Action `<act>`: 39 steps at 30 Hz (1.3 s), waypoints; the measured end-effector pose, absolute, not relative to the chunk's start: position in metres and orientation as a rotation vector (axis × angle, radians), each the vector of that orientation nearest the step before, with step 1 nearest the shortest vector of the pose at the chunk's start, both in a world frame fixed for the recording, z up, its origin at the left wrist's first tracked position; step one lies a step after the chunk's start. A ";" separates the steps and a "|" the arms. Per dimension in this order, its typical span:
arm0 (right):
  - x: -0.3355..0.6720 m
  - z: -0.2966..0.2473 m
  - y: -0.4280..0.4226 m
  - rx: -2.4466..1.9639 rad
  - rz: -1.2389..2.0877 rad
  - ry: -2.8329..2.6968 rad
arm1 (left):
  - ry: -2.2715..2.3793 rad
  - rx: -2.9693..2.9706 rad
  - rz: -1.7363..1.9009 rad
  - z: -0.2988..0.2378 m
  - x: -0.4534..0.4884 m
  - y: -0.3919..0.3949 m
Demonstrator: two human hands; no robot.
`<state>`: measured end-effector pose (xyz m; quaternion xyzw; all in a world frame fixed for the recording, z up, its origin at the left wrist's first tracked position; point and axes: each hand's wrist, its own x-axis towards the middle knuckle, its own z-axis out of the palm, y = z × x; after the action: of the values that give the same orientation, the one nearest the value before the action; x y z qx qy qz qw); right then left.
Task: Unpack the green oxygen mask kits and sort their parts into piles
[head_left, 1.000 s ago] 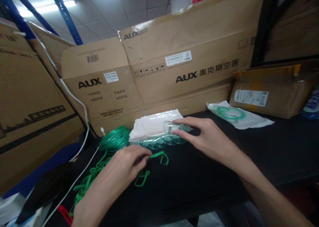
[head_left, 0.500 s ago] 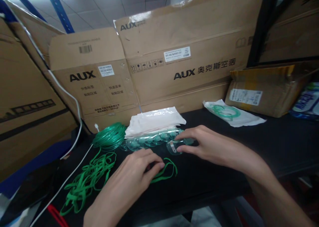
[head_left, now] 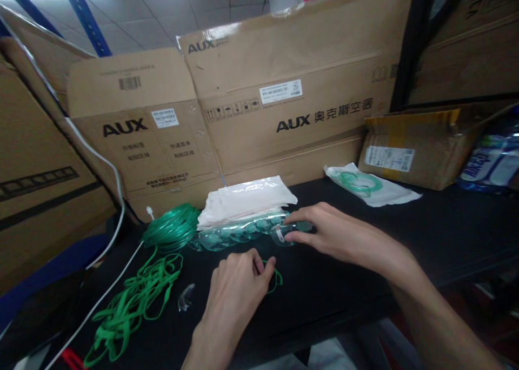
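My right hand point(head_left: 338, 237) has its thumb and fingers closed round the edge of a clear face mask point(head_left: 279, 235) with a metal nose strip. The mask sits at the right end of a row of nested clear-green masks point(head_left: 233, 233). My left hand point(head_left: 239, 283) is closed just in front of the row, apart from the right hand. A thin green elastic strap point(head_left: 279, 277) loops out past its fingertips; the rest is hidden behind the hand. To the left lies a tangle of green straps point(head_left: 138, 291), with small clear pieces point(head_left: 186, 298) between it and my left hand.
Behind the masks lie stacked white pouches point(head_left: 247, 197). Coiled green tubing point(head_left: 174, 226) is at left, beside a white cable point(head_left: 115, 275). Cardboard panels point(head_left: 243, 137) wall the black tabletop. A pouch with green tubing point(head_left: 385, 197), a carton point(head_left: 421, 164) and a bottle point(head_left: 490, 159) stand at right.
My left hand has shifted right, and less of the strap loop shows beyond it. The small clear pieces have come into view. My right hand keeps its grip on the mask. The view has shifted slightly.
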<state>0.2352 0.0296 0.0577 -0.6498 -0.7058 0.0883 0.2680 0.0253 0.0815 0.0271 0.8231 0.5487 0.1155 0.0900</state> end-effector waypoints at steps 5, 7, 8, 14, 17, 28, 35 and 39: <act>0.237 0.059 0.031 -1.791 0.285 -1.894 | 1.537 2.411 0.412 0.022 0.020 0.087; 0.235 0.059 0.031 -1.789 0.300 -1.896 | 1.508 2.404 0.430 0.021 0.020 0.086; 0.234 0.059 0.031 -1.788 0.310 -1.892 | 1.499 2.397 0.447 0.021 0.021 0.086; 0.232 0.061 0.028 -1.808 0.338 -1.861 | 1.497 2.392 0.522 0.019 0.024 0.084; 0.234 0.061 0.030 -1.803 0.320 -1.854 | 1.417 2.446 0.517 0.018 0.024 0.083; 0.234 0.068 0.033 -1.668 0.269 -1.850 | 0.961 2.130 0.741 0.029 0.017 0.090; 0.229 0.081 0.035 -1.425 0.451 -1.836 | 0.823 1.951 0.785 0.035 0.012 0.092; 0.229 0.081 0.038 -1.341 0.612 -1.748 | 0.776 1.956 0.886 0.037 0.010 0.093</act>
<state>0.2294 0.0378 0.0811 -0.5337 -0.6956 0.2437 0.4146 0.0098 0.0932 0.0372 0.7790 0.3090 0.3527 0.4162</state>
